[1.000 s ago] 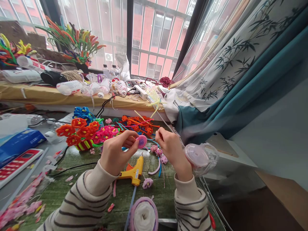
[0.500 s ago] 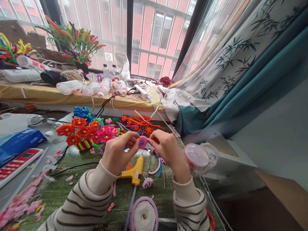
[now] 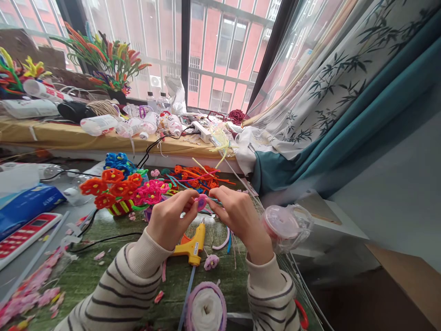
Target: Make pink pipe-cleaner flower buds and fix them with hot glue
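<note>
The pink coiled disc (image 3: 201, 202) is now pinched by the fingers of both the left hand (image 3: 168, 219) and right hand (image 3: 237, 217), drawn closer together than before. A yellow glue gun (image 3: 193, 243) is seen at six o'clock below them.

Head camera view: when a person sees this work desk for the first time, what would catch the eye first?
The bright orange and pink pipe-cleaner flowers would catch the eye first, standing just beyond the hands. At the centre, the left hand and right hand pinch a small pink disc above a yellow glue gun. Farther back, a tall multicoloured pipe-cleaner bouquet stands on the window ledge.
</note>
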Motion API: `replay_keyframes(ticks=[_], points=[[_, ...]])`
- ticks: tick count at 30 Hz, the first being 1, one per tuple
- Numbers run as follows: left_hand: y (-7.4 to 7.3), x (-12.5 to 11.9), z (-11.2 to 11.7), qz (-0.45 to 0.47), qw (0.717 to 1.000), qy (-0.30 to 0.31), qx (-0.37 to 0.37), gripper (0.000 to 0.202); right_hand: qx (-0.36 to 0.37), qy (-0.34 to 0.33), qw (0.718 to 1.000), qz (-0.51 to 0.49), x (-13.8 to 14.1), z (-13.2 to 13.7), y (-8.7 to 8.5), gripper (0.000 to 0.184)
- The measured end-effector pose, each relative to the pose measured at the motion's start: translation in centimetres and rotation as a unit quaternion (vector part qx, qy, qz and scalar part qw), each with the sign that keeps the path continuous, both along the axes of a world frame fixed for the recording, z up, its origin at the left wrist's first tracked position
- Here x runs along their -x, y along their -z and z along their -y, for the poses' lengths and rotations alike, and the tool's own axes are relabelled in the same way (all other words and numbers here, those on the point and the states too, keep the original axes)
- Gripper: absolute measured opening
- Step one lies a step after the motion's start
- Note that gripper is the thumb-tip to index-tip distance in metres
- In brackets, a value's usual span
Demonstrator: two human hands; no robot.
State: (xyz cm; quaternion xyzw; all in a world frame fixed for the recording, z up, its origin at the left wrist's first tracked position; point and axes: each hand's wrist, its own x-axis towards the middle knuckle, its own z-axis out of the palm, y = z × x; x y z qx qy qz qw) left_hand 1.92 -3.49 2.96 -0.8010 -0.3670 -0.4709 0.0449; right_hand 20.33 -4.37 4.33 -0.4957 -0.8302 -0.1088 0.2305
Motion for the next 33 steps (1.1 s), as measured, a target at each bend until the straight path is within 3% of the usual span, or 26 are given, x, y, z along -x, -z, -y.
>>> replay_keyframes(ticks=[15, 33], points=[[0.4, -0.1, -0.3, -0.008, 1.0, 0.012, -0.026, 0.011, 0.008, 0.017, 0.998, 0.055, 0.9, -0.4, 0.4, 0.027], [0.3, 0.0, -0.2, -0.012, 1.0, 0.018, -0.013, 0.012, -0.07, 0.011, 0.995, 0.064, 1.2, -0.6, 1.0, 0.023]])
